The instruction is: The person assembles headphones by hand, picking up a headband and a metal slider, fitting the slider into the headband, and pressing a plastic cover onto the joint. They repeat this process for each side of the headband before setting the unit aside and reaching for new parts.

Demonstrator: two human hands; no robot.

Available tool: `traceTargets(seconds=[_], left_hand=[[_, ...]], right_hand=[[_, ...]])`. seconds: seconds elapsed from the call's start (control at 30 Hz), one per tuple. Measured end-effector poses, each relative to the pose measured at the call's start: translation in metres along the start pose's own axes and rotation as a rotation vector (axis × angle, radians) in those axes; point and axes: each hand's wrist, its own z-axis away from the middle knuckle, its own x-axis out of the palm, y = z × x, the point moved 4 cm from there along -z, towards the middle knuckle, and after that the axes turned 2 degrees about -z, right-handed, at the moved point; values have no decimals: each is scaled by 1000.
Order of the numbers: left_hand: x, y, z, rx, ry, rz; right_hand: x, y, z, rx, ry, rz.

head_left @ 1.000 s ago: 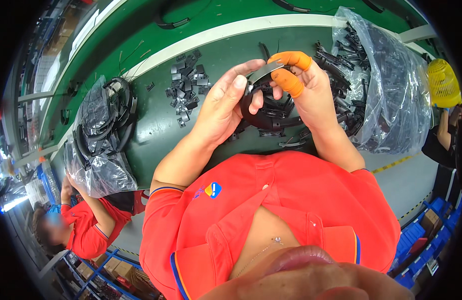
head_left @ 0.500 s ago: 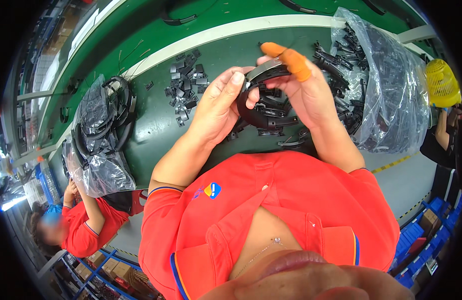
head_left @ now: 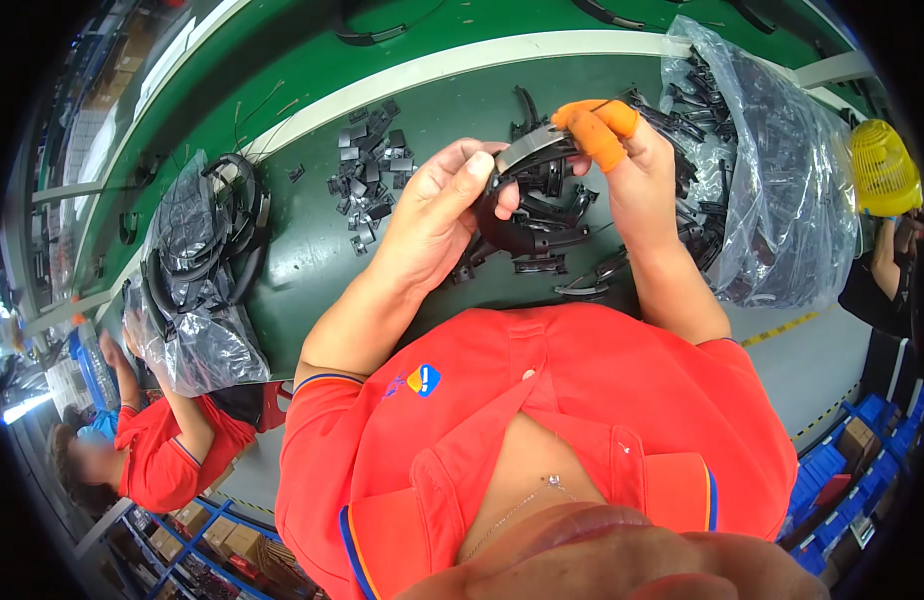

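A black curved headphone headband (head_left: pixel 504 232) with a smooth grey strip along its upper arm is raised over the bench in front of me. My left hand (head_left: pixel 437 205) is closed around its left bend, with the thumb on top. Orange finger covers sit on the thumb and index finger of my right hand (head_left: pixel 644 170). Those two fingers pinch the far right end of the grey-stripped arm; a thin dark strand shows by the fingertips. Under the headband, loose black curved parts (head_left: pixel 562 208) lie on the bench, partly hidden by it and my hands.
Small black square pieces (head_left: pixel 370 165) are heaped on the green bench (head_left: pixel 307 235). At left lies a plastic bag with black headbands (head_left: pixel 207 240); a clear bag (head_left: pixel 782 190) of black parts stands right, beside a yellow fan (head_left: pixel 885 168). A co-worker in red (head_left: pixel 172 450) works at left.
My right hand has drawn its fingers in and shifted slightly right, now pinching the headband's end. More loose parts show behind it. My left hand has hardly moved. The co-worker's arm has shifted.
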Motion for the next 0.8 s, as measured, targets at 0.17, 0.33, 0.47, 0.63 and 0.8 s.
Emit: traceTargets(seconds=[0.17,0.33,0.47,0.63,0.8], left_hand=[[-2,1,-1,103,133,4],[-5,1,-4,149,132,-79],[-10,1,-4,174,72,-420],[-8,4,-3,200,12,-454],[2,12,2,379,44,-830]], right_hand=[[8,7,6,30,-43,-110],[26,18,16,280,-101,-796],[30,12,18,221,-167,-682],[31,5,18,181,-180,-622],[37,-3,25,140,-117,-85]])
